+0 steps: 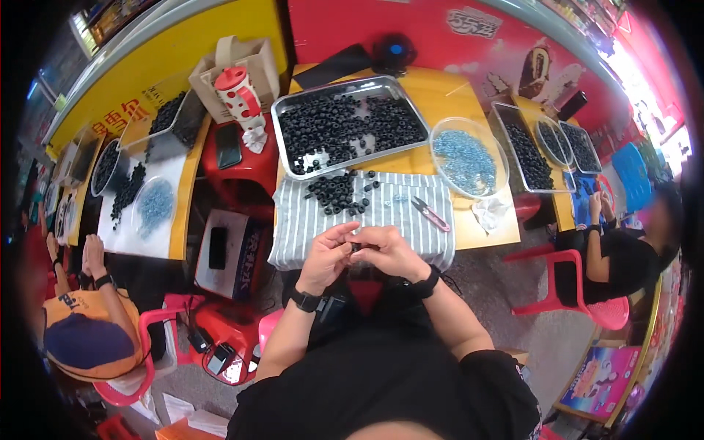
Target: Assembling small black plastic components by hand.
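Note:
My left hand (326,258) and my right hand (390,254) meet just in front of the striped cloth's near edge. Between their fingertips they pinch a small black round piece (356,248), mostly covered by the fingers. On the grey-and-white striped cloth (301,242) lies a loose pile of black round pieces (337,192), some showing a hole. A few small clear-blue bits (397,199) are scattered beside it. Thread snips with pink handles (431,213) rest to the right. Beyond the cloth stands a clear tray (419,139) of many more black pieces.
A clear round bowl (501,167) holds small blue bits, with crumpled tissue (490,213) below it. Left, a red stool (220,172) carries a phone (229,144) and a spotted cup (238,95). Co-workers sit at tables on both sides, near pink chairs (565,273).

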